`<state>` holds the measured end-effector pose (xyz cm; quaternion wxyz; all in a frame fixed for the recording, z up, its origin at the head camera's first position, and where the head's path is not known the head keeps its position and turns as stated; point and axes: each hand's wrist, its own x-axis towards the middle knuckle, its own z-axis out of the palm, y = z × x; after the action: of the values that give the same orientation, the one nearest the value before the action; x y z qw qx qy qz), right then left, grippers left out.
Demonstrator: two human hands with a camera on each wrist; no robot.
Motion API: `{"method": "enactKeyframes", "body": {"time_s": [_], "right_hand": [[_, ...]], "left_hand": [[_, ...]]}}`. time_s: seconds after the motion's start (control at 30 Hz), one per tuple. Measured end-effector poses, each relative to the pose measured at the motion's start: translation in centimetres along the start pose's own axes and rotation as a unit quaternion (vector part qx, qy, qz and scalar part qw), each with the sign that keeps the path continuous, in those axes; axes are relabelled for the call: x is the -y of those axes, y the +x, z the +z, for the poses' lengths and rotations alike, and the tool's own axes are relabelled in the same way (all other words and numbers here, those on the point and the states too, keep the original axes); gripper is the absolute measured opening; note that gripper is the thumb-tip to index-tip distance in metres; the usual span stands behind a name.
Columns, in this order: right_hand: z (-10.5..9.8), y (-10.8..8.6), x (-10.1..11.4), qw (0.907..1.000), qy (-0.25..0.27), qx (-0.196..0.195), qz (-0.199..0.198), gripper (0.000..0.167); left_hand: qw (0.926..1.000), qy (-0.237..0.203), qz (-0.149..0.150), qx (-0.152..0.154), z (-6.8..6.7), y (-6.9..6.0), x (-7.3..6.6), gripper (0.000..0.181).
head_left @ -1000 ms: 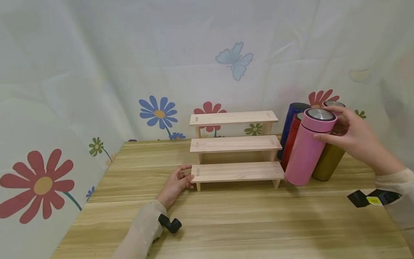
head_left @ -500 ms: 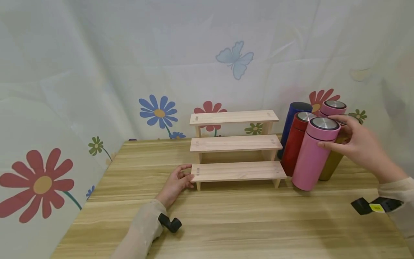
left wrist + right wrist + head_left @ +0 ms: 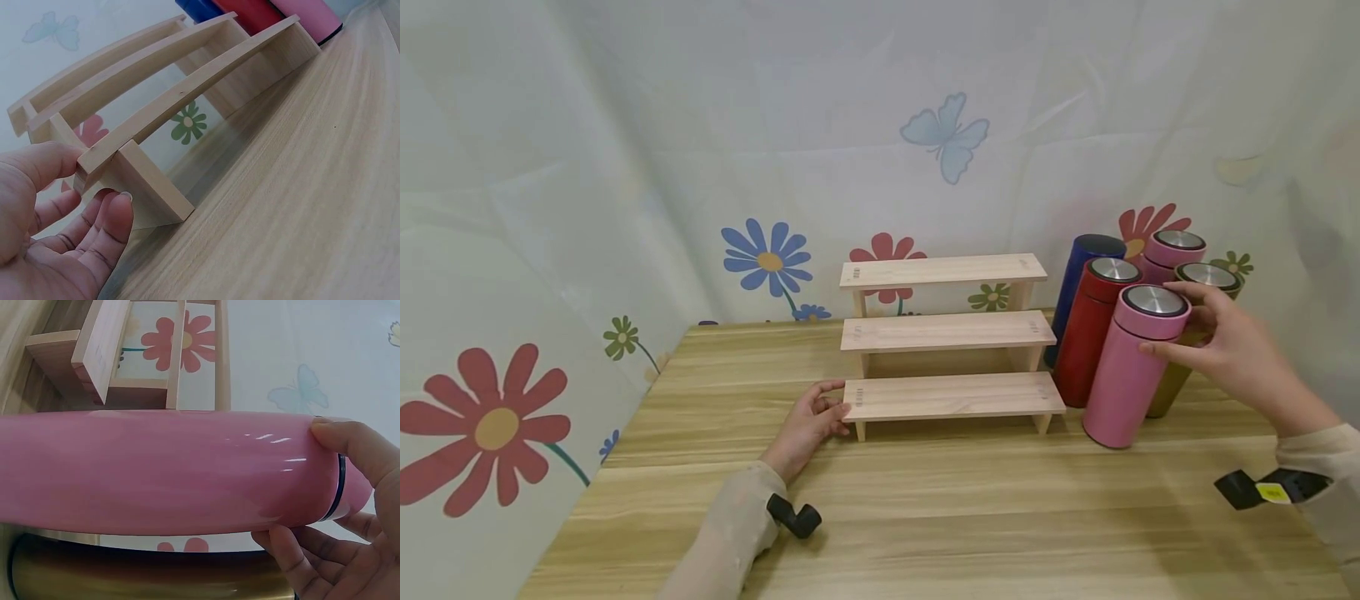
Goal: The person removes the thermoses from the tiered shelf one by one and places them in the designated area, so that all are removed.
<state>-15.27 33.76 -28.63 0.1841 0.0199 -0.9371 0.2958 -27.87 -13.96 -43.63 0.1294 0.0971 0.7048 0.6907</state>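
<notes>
A three-step wooden display shelf [image 3: 955,396] stands on the table. My left hand [image 3: 807,423] grips the left end of its lowest step; in the left wrist view, one digit of that hand [image 3: 53,228] lies against the board's corner with other fingers curled below. My right hand [image 3: 1232,354] holds a pink thermos bottle [image 3: 1123,383] near its silver-topped lid, thumb on one side and fingers on the other. This bottle stands at the table surface, right of the shelf. In the right wrist view the pink bottle [image 3: 162,472] fills the middle.
Close behind the held bottle stand a red bottle [image 3: 1084,333], a dark blue bottle [image 3: 1078,275], a second pink bottle [image 3: 1167,254] and a gold bottle [image 3: 1172,383], partly hidden. A flowered cloth [image 3: 700,125] hangs behind the wooden table [image 3: 940,517].
My right hand has lowered the pink bottle and shifted it slightly right, toward me, uncovering more of the red, gold and rear pink bottles. My left hand has stayed on the shelf.
</notes>
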Motion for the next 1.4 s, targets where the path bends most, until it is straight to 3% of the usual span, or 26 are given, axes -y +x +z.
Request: {"method": "enactKeyframes", "body": {"time_s": [0.4, 1.03, 1.4], "right_hand": [[-0.2, -0.4, -1.3, 0.9997, 0.024, -0.002, -0.007, 0.080], [-0.5, -0.6, -1.6, 0.9999, 0.004, 0.000, -0.011, 0.081], [-1.1, -0.6, -1.0, 0.9998, 0.005, 0.011, -0.014, 0.074]], "left_hand": [[1.0000, 0.002, 0.005, 0.000, 0.1, -0.3, -0.3, 0.050], [1.0000, -0.003, 0.005, 0.000, 0.2, -0.4, -0.4, 0.050], [0.9990, 0.041, 0.001, -0.015, 0.1, -0.1, -0.4, 0.049]]}}
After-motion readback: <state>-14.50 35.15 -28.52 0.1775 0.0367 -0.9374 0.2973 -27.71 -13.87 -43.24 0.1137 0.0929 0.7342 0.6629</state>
